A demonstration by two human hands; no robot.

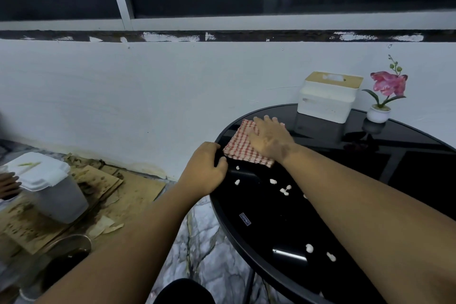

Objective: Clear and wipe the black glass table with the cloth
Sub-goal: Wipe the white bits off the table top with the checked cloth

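A round black glass table (266, 237) fills the right half of the view. A red-and-white checked cloth (240, 144) lies flat near its far left rim. My right hand (270, 139) presses palm-down on the cloth with fingers spread. My left hand (206, 171) curls over the table's left rim just beside the cloth. Several small white crumbs (283, 190) are scattered on the glass nearer to me, with two more (309, 248) close to the front edge.
A white tissue box (325, 99) with a wooden lid and a small potted pink orchid (385, 94) stand at the table's far side. On the floor to the left sit a lidded grey bin (49, 187) and dirty cardboard (108, 180). A white wall runs behind.
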